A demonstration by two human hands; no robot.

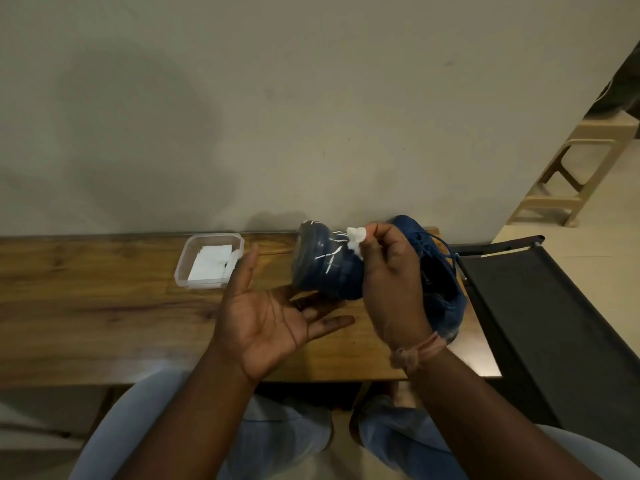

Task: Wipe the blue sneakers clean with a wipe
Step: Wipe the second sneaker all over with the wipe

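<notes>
Where the near edge of the wooden bench (104, 341) runs across the bottom of the view, the person's knees sit just under it at 6 o'clock. Bare wood stretches from there toward 9 o'clock. The left hand (266, 317) is above the bench near the centre, palm up, fingers straight and spread, gripping nothing; its fingertips reach under the sneaker. Beside it at 3 o'clock, the right hand (391, 285) has its fingers curled, pinching a small white wipe (356, 239) against the sneaker. A braided band circles that wrist. The blue sneaker (332, 268) is lifted off the bench, sole turned toward 9 o'clock, thin white lines across its dark blue side, laces trailing toward 2 o'clock. The bench's right end stops at 3 o'clock beside a black chair (540, 306), leaving little room there. At 10 o'clock of the sneaker, a clear plastic box (207, 261) holding folded white wipes stands near the far edge, which meets the plain wall. A beige plastic stool (581, 171) stands on the floor at 2 o'clock.
</notes>
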